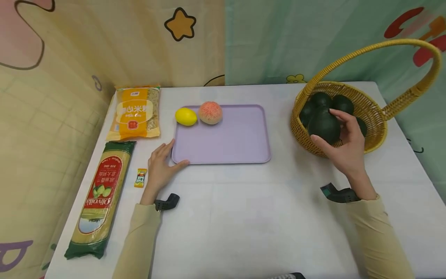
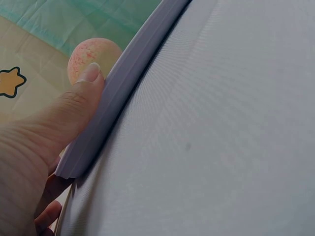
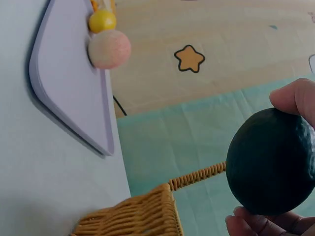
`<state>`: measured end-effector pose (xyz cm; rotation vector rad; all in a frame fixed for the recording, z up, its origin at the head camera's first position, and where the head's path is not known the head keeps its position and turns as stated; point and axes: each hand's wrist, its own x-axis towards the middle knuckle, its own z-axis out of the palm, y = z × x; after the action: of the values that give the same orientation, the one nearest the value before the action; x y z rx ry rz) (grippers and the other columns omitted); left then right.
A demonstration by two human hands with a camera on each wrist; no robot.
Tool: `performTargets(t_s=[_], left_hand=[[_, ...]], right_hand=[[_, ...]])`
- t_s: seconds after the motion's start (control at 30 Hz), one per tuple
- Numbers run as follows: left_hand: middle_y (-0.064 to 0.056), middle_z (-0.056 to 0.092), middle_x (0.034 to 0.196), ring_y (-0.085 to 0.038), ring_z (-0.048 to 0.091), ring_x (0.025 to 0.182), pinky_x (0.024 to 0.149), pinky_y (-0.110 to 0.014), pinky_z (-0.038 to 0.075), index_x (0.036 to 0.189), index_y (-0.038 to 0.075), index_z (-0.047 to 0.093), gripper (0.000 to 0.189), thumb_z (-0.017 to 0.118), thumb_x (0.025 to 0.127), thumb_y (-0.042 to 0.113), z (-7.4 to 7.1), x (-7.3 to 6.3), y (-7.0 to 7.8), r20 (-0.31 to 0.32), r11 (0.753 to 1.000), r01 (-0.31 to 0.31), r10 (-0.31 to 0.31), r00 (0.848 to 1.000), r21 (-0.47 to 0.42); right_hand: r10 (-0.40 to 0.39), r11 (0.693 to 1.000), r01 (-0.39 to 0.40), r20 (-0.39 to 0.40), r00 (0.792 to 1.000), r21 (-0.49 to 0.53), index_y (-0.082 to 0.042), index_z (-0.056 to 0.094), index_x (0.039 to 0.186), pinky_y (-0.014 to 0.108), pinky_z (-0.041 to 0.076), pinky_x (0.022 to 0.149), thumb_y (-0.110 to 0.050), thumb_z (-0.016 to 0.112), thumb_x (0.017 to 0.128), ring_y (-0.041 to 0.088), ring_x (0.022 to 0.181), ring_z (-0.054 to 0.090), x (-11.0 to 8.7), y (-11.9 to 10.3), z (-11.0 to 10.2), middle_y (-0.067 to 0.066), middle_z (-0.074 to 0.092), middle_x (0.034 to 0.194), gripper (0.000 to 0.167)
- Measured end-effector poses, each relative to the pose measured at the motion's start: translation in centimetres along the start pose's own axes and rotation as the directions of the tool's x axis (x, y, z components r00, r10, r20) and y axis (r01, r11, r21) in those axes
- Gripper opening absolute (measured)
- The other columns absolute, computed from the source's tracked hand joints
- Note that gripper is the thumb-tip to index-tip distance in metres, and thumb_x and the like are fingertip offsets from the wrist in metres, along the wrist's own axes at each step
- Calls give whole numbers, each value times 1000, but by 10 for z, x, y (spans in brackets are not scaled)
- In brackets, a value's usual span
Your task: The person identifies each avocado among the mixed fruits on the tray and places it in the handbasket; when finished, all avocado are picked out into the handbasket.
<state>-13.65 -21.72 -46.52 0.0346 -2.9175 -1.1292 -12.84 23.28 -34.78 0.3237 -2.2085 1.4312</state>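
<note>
My right hand point(image 1: 350, 145) grips a dark green avocado point(image 1: 324, 127) between thumb and fingers, over the wicker basket point(image 1: 374, 135). Several more avocados point(image 1: 343, 104) lie inside the basket, partly hidden by the held one. In the right wrist view the held avocado point(image 3: 270, 162) appears above the basket's rim. At the near left corner of a light purple tray point(image 1: 233, 141), my left hand point(image 1: 161, 166) holds the edge, thumb along the front rim and fingers at the left side. A yellow lemon point(image 1: 186, 116) and a pinkish peach point(image 1: 210, 112) sit at the tray's far left.
Left of the tray lie a bag of grain point(image 1: 136, 114), a long pack of pasta point(image 1: 101, 197) and a small wrapped snack point(image 1: 140, 178). The basket's tall handle point(image 1: 376, 46) arches over its opening. Printed curtains point(image 1: 258, 42) hang behind the white table point(image 1: 244, 217).
</note>
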Motion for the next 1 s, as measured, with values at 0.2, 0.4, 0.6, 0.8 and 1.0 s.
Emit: performTargets(t_s=[0.2, 0.4, 0.6, 0.8, 1.0], left_hand=[[-13, 33, 150, -33, 18, 138, 104, -60, 16, 149, 19, 33, 92, 75, 74, 53, -1, 1, 0, -8, 1000, 2, -2, 1000, -11], [-13, 31, 151, -34, 17, 138, 104, -61, 18, 149, 21, 32, 93, 75, 74, 54, -1, 2, 0, -5, 1000, 14, -14, 1000, -18], [-16, 29, 151, -36, 17, 137, 103, -62, 18, 149, 20, 32, 94, 75, 74, 55, 0, -1, -1, 11, 1000, 26, -26, 1000, -15], [-14, 31, 151, -35, 17, 138, 103, -62, 18, 149, 20, 33, 94, 75, 73, 55, 1, -2, -1, 8, 1000, 23, -23, 1000, -16], [-15, 31, 150, -36, 18, 137, 103, -62, 18, 149, 18, 32, 94, 74, 74, 55, 0, -2, 0, 5, 1000, 13, -13, 1000, -11]], right_hand=[[117, 990, -119, -32, 993, -71, -9, 52, 132, 17, 43, 81, 3, 76, 72, 14, 99, 52, 8, 26, -22, -8, 50, 119, 66], [245, 942, -236, 9, 969, -238, -20, 51, 134, 14, 42, 76, -13, 79, 76, 6, 91, 53, 17, 39, -34, -6, 51, 112, 65], [425, 849, -336, 147, 893, -409, -18, 42, 142, 27, 41, 74, -39, 73, 82, 24, 99, 51, 22, 43, -38, 15, 50, 124, 71], [530, 789, -381, 222, 818, -483, -14, 33, 147, 58, 41, 84, -54, 66, 82, 42, 117, 43, 26, 49, -38, 24, 42, 135, 83], [555, 775, -379, 259, 790, -505, -13, 31, 148, 65, 37, 89, -58, 63, 82, 45, 121, 39, 28, 49, -35, 27, 38, 140, 86]])
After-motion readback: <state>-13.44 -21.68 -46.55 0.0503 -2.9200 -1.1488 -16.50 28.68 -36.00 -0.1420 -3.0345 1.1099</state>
